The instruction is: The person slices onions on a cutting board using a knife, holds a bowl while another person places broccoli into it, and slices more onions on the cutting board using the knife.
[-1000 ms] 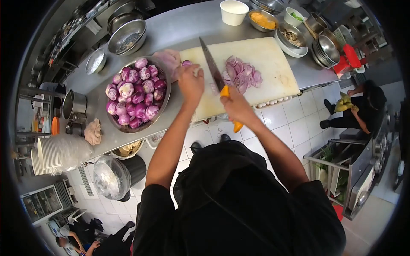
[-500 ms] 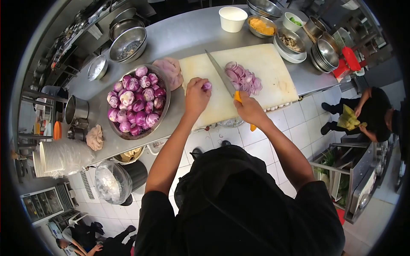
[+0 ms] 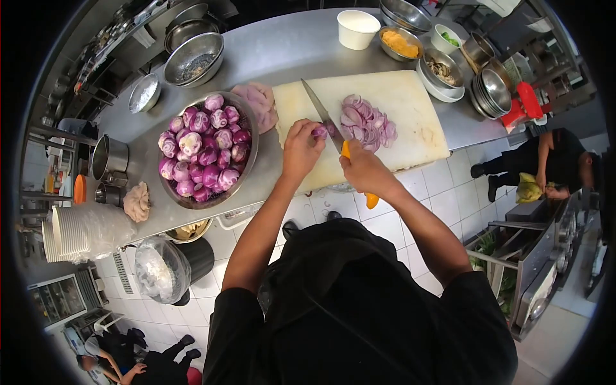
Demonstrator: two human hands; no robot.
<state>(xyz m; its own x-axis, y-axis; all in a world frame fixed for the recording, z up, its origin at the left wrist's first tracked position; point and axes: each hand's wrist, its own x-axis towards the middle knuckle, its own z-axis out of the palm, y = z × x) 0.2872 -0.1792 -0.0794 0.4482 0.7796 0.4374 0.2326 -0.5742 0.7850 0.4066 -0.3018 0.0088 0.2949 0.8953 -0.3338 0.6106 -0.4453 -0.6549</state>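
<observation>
My left hand [image 3: 303,149] grips a purple onion [image 3: 319,132] on the left half of the white cutting board [image 3: 410,96]. In my right hand [image 3: 366,171] is a kitchen knife [image 3: 319,106] with a yellow-orange handle, its blade pointing away from me and lying close against the onion's right side. Just right of the blade lies a pile of sliced onion [image 3: 367,122]. To the left of the board, a round metal bowl [image 3: 252,138] is heaped with peeled purple onions [image 3: 206,156]. My fingers partly hide the held onion.
A pink cloth [image 3: 256,106] lies between bowl and board. Behind the board stand a white tub [image 3: 358,30] and a bowl of orange food [image 3: 399,43]. Stacked cups [image 3: 67,234] and a lined bin [image 3: 160,273] are at left. Other people [image 3: 564,157] are at far right and lower left.
The knife has shifted left, from beside the slices to against the onion. My right hand moved left with it. My left hand still holds the onion, and the head view has shifted slightly.
</observation>
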